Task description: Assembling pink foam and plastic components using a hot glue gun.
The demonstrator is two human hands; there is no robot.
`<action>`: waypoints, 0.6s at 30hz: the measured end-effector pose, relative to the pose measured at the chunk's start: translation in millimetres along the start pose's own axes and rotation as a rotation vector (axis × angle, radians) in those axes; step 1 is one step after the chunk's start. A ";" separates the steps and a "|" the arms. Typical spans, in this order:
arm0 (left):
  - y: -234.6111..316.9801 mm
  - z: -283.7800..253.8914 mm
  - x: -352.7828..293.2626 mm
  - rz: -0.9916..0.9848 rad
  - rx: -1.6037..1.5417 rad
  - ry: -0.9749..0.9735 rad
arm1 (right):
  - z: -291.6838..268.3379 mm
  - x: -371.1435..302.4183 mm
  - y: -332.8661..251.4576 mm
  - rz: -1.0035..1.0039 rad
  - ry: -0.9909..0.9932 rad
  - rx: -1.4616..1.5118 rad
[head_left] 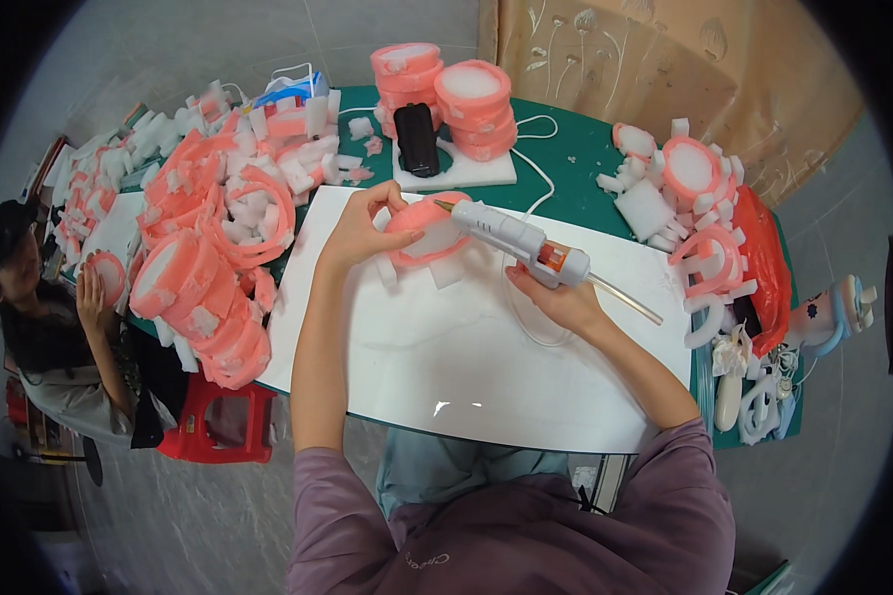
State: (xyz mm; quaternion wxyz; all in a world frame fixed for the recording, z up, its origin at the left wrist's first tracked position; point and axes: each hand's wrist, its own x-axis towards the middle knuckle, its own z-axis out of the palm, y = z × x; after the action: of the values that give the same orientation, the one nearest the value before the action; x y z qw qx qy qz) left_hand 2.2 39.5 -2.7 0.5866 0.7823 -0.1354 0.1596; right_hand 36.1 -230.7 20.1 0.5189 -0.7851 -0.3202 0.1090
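My right hand (pixel 558 297) is wrapped round the handle of a white hot glue gun (pixel 506 236). A clear glue stick (pixel 625 299) pokes out of its back end, and its nozzle points left. Just under the nozzle is a round piece of pink and white foam (pixel 429 234), raised on small white foam legs over the white board (pixel 446 367). With fingers and thumb, my left hand (pixel 359 226) grips the foam piece's left rim. The gun's body covers part of the right rim.
Pink foam rings (pixel 203 288) and white scraps heap up on the left. Stacked pink foam rounds (pixel 474 104) and a black case (pixel 417 139) stand at the back. More foam pieces (pixel 690 169) and a red plastic bag (pixel 764 268) lie right. A co-worker (pixel 64 327) sits left, holding a foam round.
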 end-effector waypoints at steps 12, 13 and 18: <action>-0.4 -1.3 -1.8 -0.077 -0.035 -0.022 | 6.4 0.5 7.2 -0.038 0.003 0.020; 1.9 -2.5 3.2 -0.048 -0.041 -0.014 | 1.6 3.4 1.3 0.062 -0.018 -0.049; 2.7 2.3 -2.2 -0.014 -0.064 -0.007 | 6.1 -3.5 5.4 0.035 0.011 -0.033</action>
State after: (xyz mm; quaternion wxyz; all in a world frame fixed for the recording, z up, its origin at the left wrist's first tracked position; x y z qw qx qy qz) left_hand -0.6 36.6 -1.8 0.6122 0.7645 -0.1371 0.1484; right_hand 32.4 -229.7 12.0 0.5057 -0.7996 -0.3053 0.1083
